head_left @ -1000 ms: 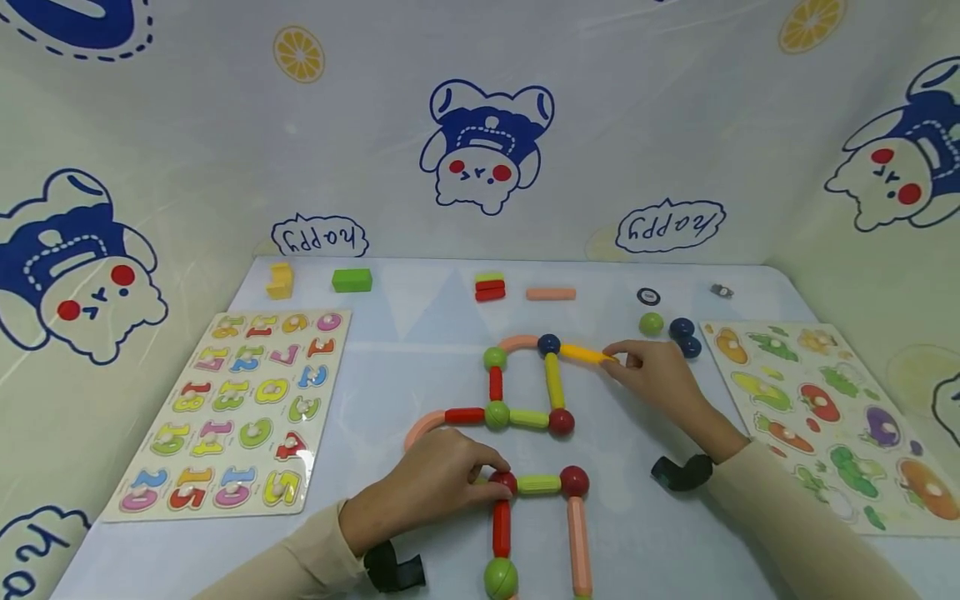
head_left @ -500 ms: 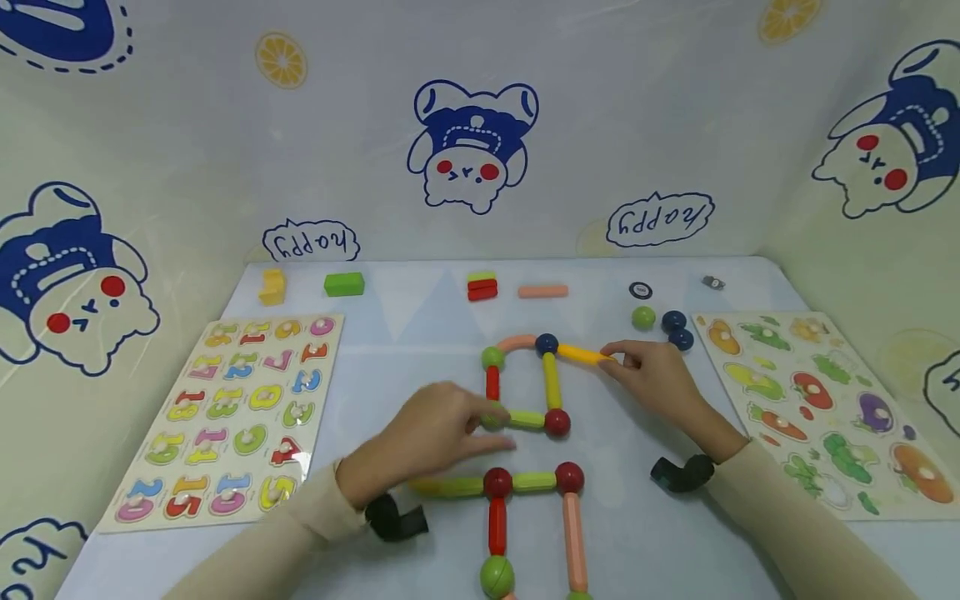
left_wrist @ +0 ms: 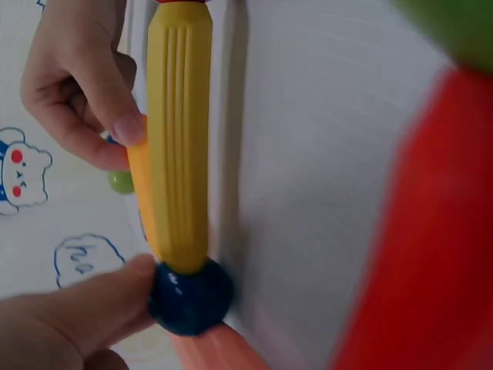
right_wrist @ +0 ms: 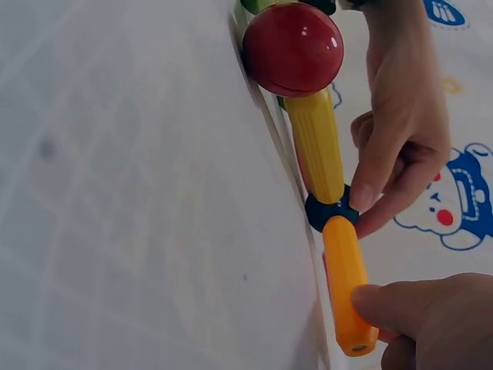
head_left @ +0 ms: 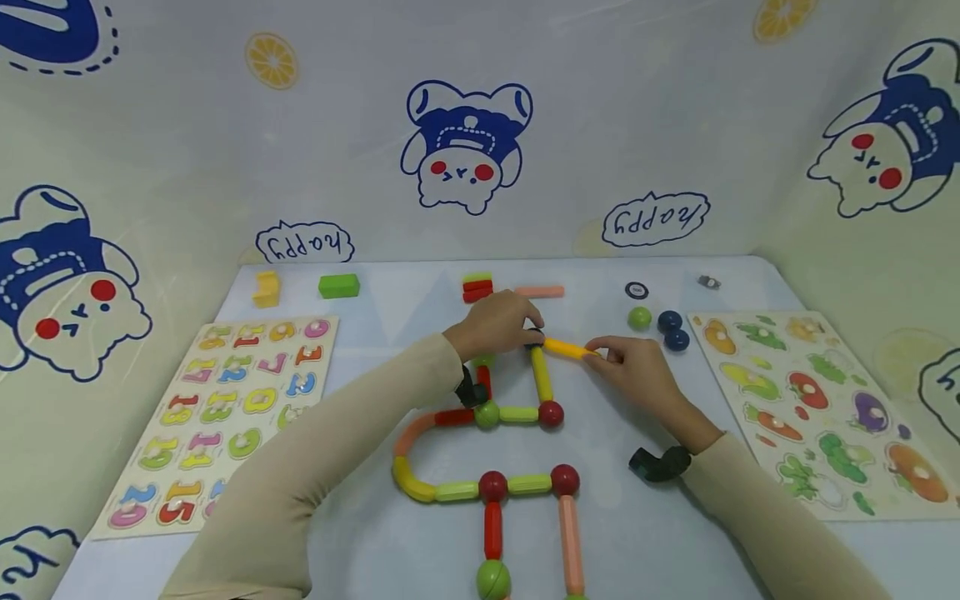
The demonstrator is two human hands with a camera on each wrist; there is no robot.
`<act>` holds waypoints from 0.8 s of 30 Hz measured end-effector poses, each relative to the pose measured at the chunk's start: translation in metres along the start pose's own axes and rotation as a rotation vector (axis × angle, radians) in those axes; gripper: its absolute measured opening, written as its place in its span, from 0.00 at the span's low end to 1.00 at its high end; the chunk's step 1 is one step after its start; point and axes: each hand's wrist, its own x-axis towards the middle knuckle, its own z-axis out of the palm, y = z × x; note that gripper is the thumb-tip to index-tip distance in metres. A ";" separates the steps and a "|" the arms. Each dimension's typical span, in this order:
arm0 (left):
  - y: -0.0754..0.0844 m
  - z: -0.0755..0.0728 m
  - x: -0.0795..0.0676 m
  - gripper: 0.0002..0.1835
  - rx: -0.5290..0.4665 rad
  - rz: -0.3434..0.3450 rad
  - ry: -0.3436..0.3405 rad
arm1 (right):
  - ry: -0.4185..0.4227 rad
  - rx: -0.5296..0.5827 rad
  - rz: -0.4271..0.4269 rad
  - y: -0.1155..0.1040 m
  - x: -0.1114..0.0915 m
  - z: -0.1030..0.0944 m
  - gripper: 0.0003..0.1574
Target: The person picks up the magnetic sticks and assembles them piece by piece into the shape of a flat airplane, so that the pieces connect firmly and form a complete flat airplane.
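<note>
My left hand [head_left: 498,323] reaches to the far end of the magnetic stick-and-ball figure and pinches its dark blue ball [left_wrist: 191,297] between thumb and finger. With thumb and fingers, my right hand [head_left: 637,379] grips the outer end of an orange-yellow stick [right_wrist: 348,270], whose other end meets that ball. A ribbed yellow stick [left_wrist: 179,139] runs from the ball to a red ball [right_wrist: 293,49]. Beyond the blue ball, a curved pink piece [left_wrist: 219,348] shows in the left wrist view. My left hand hides most of the blue ball in the head view.
Nearer me lie a curved yellow piece [head_left: 411,482], another red ball [head_left: 492,486] and a green ball [head_left: 493,578]. A number puzzle board [head_left: 279,379] flanks the left, a vegetable board [head_left: 765,433] the right. Loose blue balls [head_left: 670,322] and a green block [head_left: 339,286] sit farther back.
My left hand has left the near red ball, moved up and away over the figure, and now pinches the blue ball. The right hand keeps its grip on the orange-yellow stick.
</note>
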 end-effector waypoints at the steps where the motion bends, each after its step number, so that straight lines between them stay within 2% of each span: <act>1: 0.001 -0.001 0.000 0.16 0.006 0.009 0.004 | 0.000 -0.005 -0.004 -0.001 0.000 0.000 0.13; 7: 0.007 -0.005 -0.004 0.14 -0.003 0.018 0.007 | -0.008 -0.044 0.003 -0.002 -0.003 -0.001 0.14; 14: 0.011 -0.006 -0.008 0.13 -0.016 0.020 -0.001 | -0.028 -0.050 0.073 -0.001 -0.018 -0.002 0.15; 20: 0.007 -0.005 -0.010 0.14 -0.026 0.014 0.010 | -0.051 -0.044 0.123 0.001 -0.051 -0.008 0.15; 24: 0.011 -0.007 -0.016 0.17 -0.033 0.058 0.003 | -0.029 -0.053 0.123 -0.002 -0.077 -0.013 0.14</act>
